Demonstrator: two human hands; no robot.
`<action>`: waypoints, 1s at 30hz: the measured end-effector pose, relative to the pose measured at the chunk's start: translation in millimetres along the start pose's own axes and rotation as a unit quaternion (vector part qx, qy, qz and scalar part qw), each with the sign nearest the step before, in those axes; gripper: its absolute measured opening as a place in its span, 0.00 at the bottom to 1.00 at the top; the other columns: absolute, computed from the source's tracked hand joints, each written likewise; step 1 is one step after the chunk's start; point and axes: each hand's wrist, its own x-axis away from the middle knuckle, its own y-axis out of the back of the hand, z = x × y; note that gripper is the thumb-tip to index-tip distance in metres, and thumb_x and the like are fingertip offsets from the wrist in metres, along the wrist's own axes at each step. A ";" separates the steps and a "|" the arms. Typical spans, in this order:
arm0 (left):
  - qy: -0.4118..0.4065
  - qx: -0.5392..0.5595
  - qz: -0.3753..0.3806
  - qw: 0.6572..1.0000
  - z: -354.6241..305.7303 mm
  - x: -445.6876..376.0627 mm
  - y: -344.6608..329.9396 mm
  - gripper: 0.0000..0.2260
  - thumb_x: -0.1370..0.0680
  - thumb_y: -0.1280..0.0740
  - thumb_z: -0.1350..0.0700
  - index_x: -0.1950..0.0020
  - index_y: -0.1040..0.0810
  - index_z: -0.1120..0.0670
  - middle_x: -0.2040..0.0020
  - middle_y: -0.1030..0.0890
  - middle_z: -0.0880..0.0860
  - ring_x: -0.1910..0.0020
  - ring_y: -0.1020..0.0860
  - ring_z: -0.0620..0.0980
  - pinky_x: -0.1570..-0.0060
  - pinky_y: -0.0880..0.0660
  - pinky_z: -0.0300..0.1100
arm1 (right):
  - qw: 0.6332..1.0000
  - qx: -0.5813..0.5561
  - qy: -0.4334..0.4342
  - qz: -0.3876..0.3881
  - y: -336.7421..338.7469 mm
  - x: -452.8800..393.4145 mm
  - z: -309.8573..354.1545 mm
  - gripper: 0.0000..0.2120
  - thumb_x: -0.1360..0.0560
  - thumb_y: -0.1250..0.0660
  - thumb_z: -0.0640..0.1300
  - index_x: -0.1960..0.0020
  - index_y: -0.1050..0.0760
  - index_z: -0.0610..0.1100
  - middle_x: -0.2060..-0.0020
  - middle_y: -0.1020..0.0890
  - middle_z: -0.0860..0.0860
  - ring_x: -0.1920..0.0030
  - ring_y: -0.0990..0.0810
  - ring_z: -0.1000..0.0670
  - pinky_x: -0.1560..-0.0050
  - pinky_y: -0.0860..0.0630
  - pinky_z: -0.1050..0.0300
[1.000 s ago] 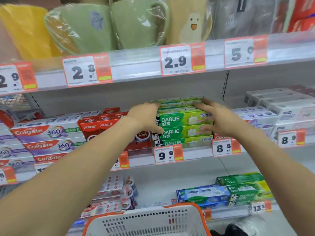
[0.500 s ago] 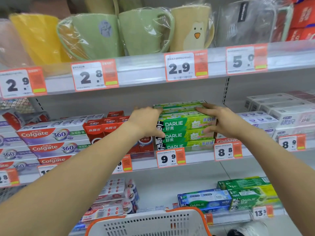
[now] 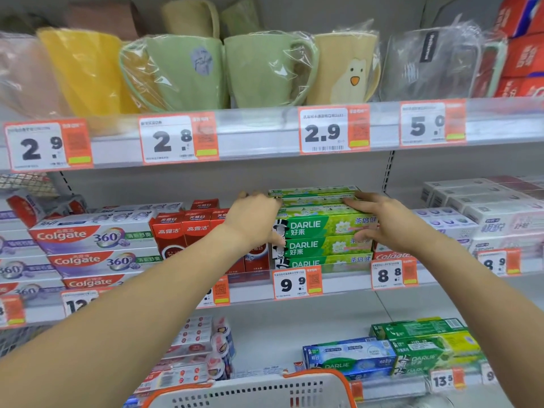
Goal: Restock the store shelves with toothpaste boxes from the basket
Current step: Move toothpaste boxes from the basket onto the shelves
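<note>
A stack of green Darlie toothpaste boxes (image 3: 321, 228) stands on the middle shelf (image 3: 253, 290), above the 9.9 price tag. My left hand (image 3: 253, 219) presses against the stack's left end, thumb on the front. My right hand (image 3: 382, 222) lies on the stack's right end, fingers spread over the top and front boxes. Both hands clasp the stack between them. The white basket with an orange rim (image 3: 250, 390) sits at the bottom edge of the view; its contents are hidden.
Red toothpaste boxes (image 3: 188, 231) and Colgate 360 boxes (image 3: 94, 240) stand left of the stack, white boxes (image 3: 485, 207) to the right. Wrapped mugs (image 3: 265, 69) fill the upper shelf. More Darlie boxes (image 3: 412, 348) lie on the lower shelf.
Both hands stay on the ends of the green stack. The view has tilted up slightly, so shelves and basket sit lower in the frame.
</note>
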 end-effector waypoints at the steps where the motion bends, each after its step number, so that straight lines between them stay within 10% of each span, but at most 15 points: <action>1: 0.000 -0.008 0.002 1.000 -1.2 -0.4 0.8 0.35 0.31 0.27 0.33 0.32 0.26 0.53 0.47 0.17 0.53 0.45 0.21 0.56 0.36 0.30 0.53 | 1.000 0.013 -0.005 0.003 0.1 0.0 1.7 0.38 0.29 0.23 0.49 0.23 0.35 0.56 0.23 0.36 0.46 0.25 0.34 0.42 0.28 0.36 0.50; 10: -0.007 -0.026 0.006 1.000 -4.7 -0.7 1.7 0.34 0.31 0.27 0.34 0.33 0.26 0.54 0.36 0.24 0.56 0.34 0.29 0.57 0.33 0.33 0.55 | 0.998 0.052 -0.036 0.014 5.3 -6.2 13.9 0.43 0.32 0.20 0.50 0.23 0.37 0.54 0.24 0.34 0.46 0.28 0.32 0.43 0.29 0.34 0.51; 15: -0.027 -0.006 0.055 0.998 1.4 -10.5 11.2 0.51 0.33 0.26 0.33 0.21 0.43 0.57 0.22 0.38 0.57 0.22 0.40 0.57 0.26 0.40 0.62 | 0.995 0.052 -0.029 0.078 14.7 -26.8 20.8 0.56 0.36 0.18 0.54 0.19 0.50 0.57 0.19 0.52 0.53 0.20 0.47 0.46 0.24 0.41 0.48; 21: -0.028 0.094 0.075 0.992 4.7 -17.5 2.9 0.32 0.34 0.22 0.38 0.39 0.28 0.55 0.47 0.21 0.52 0.49 0.21 0.54 0.51 0.20 0.51 | 0.991 0.070 -0.035 0.108 21.6 -33.5 22.3 0.53 0.37 0.19 0.58 0.20 0.43 0.54 0.22 0.37 0.53 0.24 0.36 0.46 0.25 0.39 0.52; 30: -0.038 0.067 0.060 0.995 2.4 -13.7 4.7 0.34 0.32 0.23 0.38 0.34 0.27 0.57 0.38 0.25 0.54 0.44 0.23 0.55 0.47 0.21 0.51 | 0.997 0.039 -0.038 0.057 13.8 -25.6 15.7 0.55 0.41 0.16 0.56 0.21 0.39 0.48 0.23 0.34 0.53 0.25 0.34 0.49 0.27 0.39 0.58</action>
